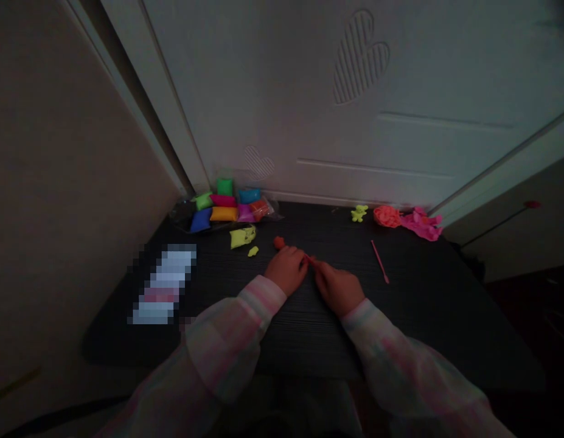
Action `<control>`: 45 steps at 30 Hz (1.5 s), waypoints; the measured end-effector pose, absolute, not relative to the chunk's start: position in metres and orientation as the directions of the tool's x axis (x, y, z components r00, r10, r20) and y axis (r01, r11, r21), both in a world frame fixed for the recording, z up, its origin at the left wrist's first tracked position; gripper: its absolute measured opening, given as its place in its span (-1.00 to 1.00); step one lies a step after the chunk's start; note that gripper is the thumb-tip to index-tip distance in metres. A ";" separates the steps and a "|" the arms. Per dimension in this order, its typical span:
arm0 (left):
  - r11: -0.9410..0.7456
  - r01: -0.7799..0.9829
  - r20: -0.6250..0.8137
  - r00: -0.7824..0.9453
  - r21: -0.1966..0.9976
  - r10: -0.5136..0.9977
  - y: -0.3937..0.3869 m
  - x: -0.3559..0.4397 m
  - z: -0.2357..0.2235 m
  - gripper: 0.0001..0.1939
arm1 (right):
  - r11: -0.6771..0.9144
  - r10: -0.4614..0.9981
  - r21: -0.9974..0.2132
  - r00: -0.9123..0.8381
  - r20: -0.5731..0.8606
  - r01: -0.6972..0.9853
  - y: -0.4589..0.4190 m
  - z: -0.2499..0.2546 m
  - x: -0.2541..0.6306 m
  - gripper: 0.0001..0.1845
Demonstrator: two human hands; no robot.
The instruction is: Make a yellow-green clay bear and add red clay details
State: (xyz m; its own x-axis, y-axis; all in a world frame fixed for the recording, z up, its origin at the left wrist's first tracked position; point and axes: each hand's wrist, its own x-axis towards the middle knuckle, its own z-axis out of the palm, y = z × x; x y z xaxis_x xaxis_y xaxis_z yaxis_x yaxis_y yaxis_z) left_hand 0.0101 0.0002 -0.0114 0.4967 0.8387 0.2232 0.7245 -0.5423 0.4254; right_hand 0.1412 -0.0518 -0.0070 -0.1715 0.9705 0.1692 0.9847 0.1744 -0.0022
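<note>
My left hand (287, 269) is closed over the dark tabletop, its fingers curled inward. Opposite it, my right hand (339, 287) is closed too, with thumb and forefinger pinched together. Between the fingertips of both hands shows a small red piece of clay (309, 259); most of it is hidden by the fingers. Just beyond my left knuckles lies an orange-red lump of clay (278, 243). To its left are a small yellow bit of clay (253, 250) and an opened yellow clay packet (240, 237).
Several coloured clay packets (224, 213) lie in clear plastic at the back left. A blurred-out bright rectangle (165, 286) is at left. On the right are a pink stick tool (379, 261), a yellow clay figure (359, 213), a coral clay piece (387, 216) and a pink one (422, 224). A white panel (309, 121) stands behind.
</note>
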 end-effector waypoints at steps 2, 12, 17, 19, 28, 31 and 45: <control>-0.545 0.726 0.221 0.500 0.419 0.837 0.000 0.010 -0.011 -0.84 | 0.181 0.968 0.043 -0.186 0.170 0.983 -0.051 -0.006 0.139 -0.67; -0.552 0.727 0.227 0.505 0.407 0.833 0.000 0.010 -0.012 -0.86 | 0.159 0.964 0.076 -0.171 0.203 0.984 -0.055 -0.007 0.140 -0.67; -0.551 0.732 0.225 0.504 0.400 0.834 0.000 0.010 -0.011 -0.85 | 0.146 0.961 0.079 -0.160 0.227 0.986 -0.054 -0.008 0.139 -0.66; -0.550 0.733 0.224 0.504 0.401 0.834 0.000 0.010 -0.011 -0.85 | 0.141 0.960 0.076 -0.155 0.231 0.987 -0.055 -0.008 0.140 -0.67; -0.552 0.730 0.219 0.509 0.403 0.833 0.000 0.009 -0.010 -0.86 | 0.125 0.966 0.064 -0.136 0.220 0.990 -0.056 -0.006 0.141 -0.67; -0.557 0.727 0.221 0.514 0.402 0.829 0.000 0.009 -0.011 -0.87 | 0.120 0.969 0.064 -0.131 0.209 0.991 -0.056 -0.005 0.141 -0.68; -0.576 0.716 0.228 0.531 0.396 0.816 0.004 0.009 -0.014 -0.85 | 0.128 0.984 0.001 -0.127 0.124 0.992 -0.046 -0.002 0.139 -0.67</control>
